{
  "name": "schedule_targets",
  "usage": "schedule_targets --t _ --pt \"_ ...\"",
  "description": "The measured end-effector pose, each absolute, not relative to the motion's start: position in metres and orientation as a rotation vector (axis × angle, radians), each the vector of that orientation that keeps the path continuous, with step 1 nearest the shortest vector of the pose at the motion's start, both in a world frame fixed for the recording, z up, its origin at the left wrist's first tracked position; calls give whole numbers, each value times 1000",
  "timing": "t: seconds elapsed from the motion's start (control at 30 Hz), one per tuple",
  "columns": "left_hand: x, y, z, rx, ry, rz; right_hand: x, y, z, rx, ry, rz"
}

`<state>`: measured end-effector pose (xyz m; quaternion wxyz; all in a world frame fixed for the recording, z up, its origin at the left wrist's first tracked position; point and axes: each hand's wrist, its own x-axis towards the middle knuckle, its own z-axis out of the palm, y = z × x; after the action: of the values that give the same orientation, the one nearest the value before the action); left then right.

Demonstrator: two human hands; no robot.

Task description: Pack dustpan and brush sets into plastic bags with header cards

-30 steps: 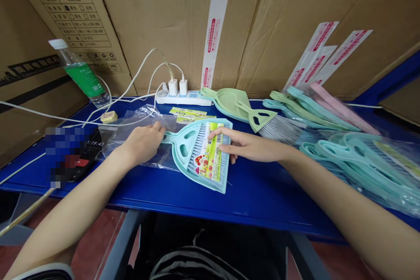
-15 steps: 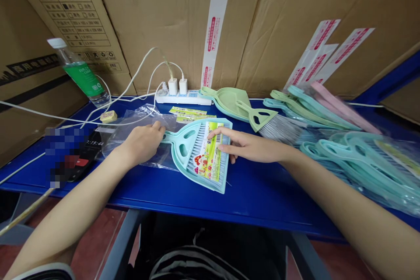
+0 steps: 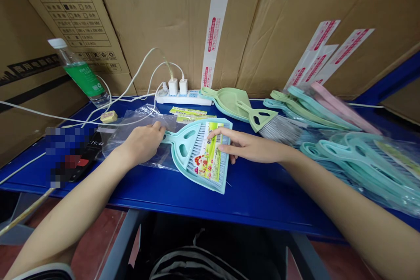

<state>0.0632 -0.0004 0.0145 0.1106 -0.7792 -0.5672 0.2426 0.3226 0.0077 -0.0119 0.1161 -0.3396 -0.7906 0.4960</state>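
Observation:
A light blue dustpan (image 3: 216, 189) lies flat on the table with a matching hand brush (image 3: 182, 151) nested in it. Their handles point left, and my left hand (image 3: 142, 142) is closed round the handle ends. Across the grey bristles sits a yellow-green printed label card (image 3: 210, 153). My right hand (image 3: 251, 145) reaches over the dustpan's right edge, its outstretched fingertips resting on the card, the other fingers partly hidden at the edge. Under my left hand spreads a clear plastic bag (image 3: 126, 129).
Behind are loose label cards (image 3: 190, 113), a power strip (image 3: 193, 96) with cables, a green dustpan (image 3: 231, 98) and a green brush (image 3: 262, 118). Bagged sets (image 3: 357, 153) crowd the right. A bottle (image 3: 83, 76) and phone (image 3: 87, 157) stand left. Cardboard boxes (image 3: 170, 17) wall the back.

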Motion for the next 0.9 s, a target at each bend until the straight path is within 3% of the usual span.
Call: schedule_targets --t 0.47,0.9 --pt "63 0 14 -2285 -1698 687 323 8 -12 -991 -2300 1460" --pt "62 -1 14 -2303 -1691 635 319 12 -19 -969 -1946 1707"
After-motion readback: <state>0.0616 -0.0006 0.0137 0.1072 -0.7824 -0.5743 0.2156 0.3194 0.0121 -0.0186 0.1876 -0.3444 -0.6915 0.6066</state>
